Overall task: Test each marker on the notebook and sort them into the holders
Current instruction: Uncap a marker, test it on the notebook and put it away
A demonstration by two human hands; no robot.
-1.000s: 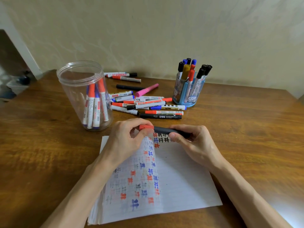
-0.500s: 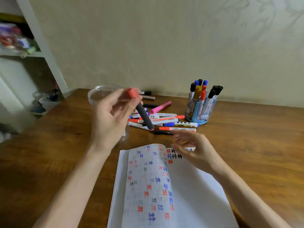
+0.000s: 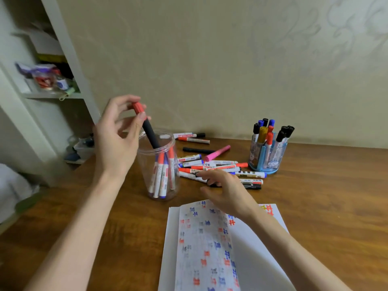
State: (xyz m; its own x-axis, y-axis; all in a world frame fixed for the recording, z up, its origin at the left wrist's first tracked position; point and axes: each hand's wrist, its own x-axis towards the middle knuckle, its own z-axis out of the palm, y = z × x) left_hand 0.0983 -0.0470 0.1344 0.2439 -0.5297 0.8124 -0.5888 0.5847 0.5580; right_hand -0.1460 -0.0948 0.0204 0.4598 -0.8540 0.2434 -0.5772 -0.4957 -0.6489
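In the left hand (image 3: 117,143), raised above the table, a black-barrelled marker with a red cap (image 3: 150,133), pinched just below the cap between thumb and fingertips, the other fingers loosely spread. Tilted, cap up and to the left, lower end inside the mouth of the clear round plastic jar (image 3: 144,162) just right of that wrist. Hangs above the red- and blue-capped white markers (image 3: 161,175) standing in the jar; contact with them hard to judge through the plastic. Well apart from it, the right hand (image 3: 226,192), low over the wooden table (image 3: 325,196), fingers reaching into the near edge of the loose pile of markers (image 3: 218,166) between the jar and the blue translucent pen holder (image 3: 265,170). Cannot tell whether those fingers grip anything or only touch: fingertips blurred, one black marker partly covered beneath them. Below the right wrist, the white paper notebook (image 3: 252,259) with red and blue test marks, top page curling, lower edge cut off by the frame. Contents of the white shelf unit (image 3: 52,95) at far left too blurred to name.
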